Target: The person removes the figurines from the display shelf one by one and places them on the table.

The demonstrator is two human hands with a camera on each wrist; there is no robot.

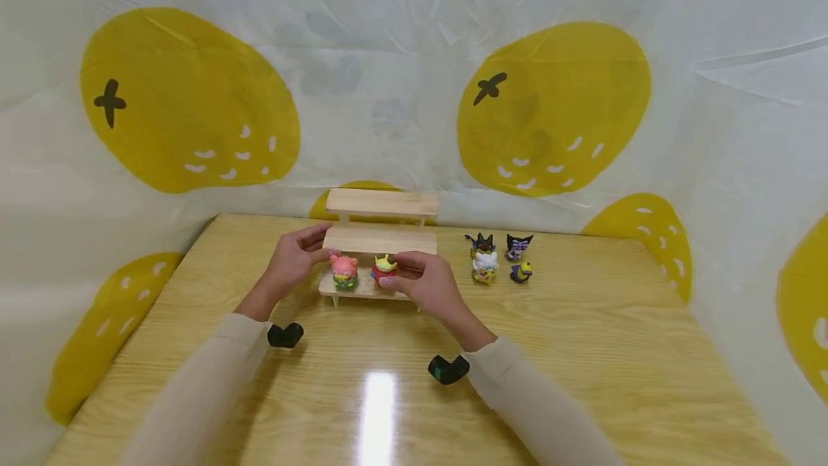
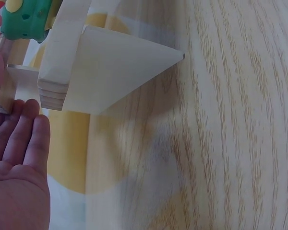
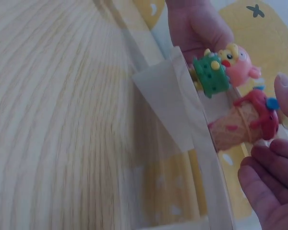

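Note:
A three-tier wooden display stand [image 1: 380,240] stands on the table. My left hand [image 1: 295,257] holds the left end of its middle tier, fingers behind and thumb in front, beside a pink figurine [image 1: 344,272] with a green base. That figurine stands on the lowest tier. To its right is a red figurine [image 1: 383,272] with a yellow-green top; the right wrist view shows its waffle-cone body [image 3: 235,129]. Around this figurine my right hand [image 1: 435,280] has its thumb and fingers spread, with small gaps showing in the right wrist view.
Right of the stand, several small figurines are grouped: a dark one with pointed ears [image 1: 517,247], a white-topped yellow one [image 1: 484,267], and a purple-and-yellow one [image 1: 521,272] among them. A cloth with yellow fruit prints [image 1: 382,106] hangs behind the wooden table [image 1: 310,394].

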